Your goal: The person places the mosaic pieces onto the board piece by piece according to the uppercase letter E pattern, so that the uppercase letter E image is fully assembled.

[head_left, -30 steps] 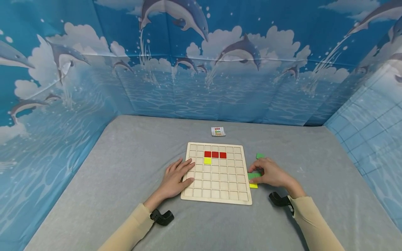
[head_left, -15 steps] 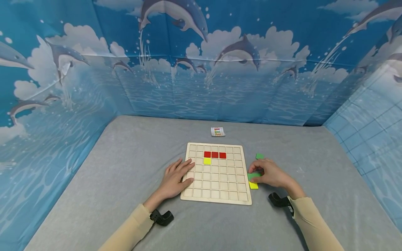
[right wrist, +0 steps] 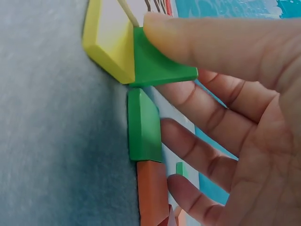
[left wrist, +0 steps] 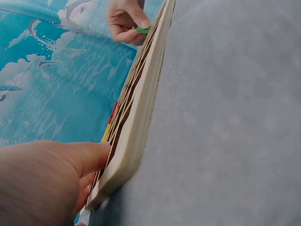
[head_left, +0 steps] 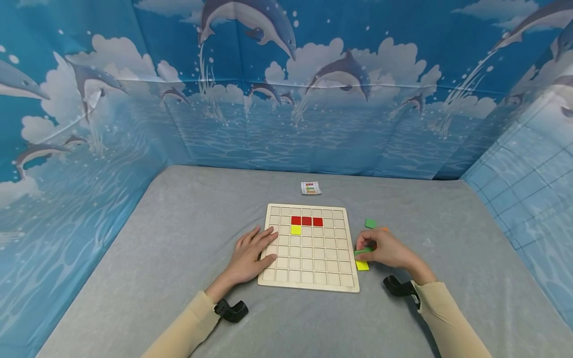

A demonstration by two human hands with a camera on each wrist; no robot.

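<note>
A wooden grid board [head_left: 319, 257] lies on the grey cloth, with a row of three red tiles [head_left: 306, 221] and one yellow tile [head_left: 296, 229] in its cells. My left hand [head_left: 251, 254] rests on the board's left edge, fingers spread; the left wrist view shows its thumb [left wrist: 91, 155] on the rim. At the board's right side, my right hand [head_left: 386, 248] pinches a green square tile [right wrist: 162, 68] between thumb and forefinger, tipped up. Right beside it lies a loose yellow tile [right wrist: 107, 40]. Another green tile [right wrist: 146, 129] lies under the right fingers.
An orange tile [right wrist: 153, 188] touches that second green tile, with a red piece partly visible beyond. Farther back lies a separate green tile [head_left: 370, 223]. A small printed pattern card [head_left: 311, 188] lies behind the board. Dolphin-print cloth [head_left: 286, 124] walls the table.
The green tile in my right hand has tipped from flat to nearly on edge. The right fingers have drawn slightly nearer, uncovering some orange behind them. My left hand stays put.
</note>
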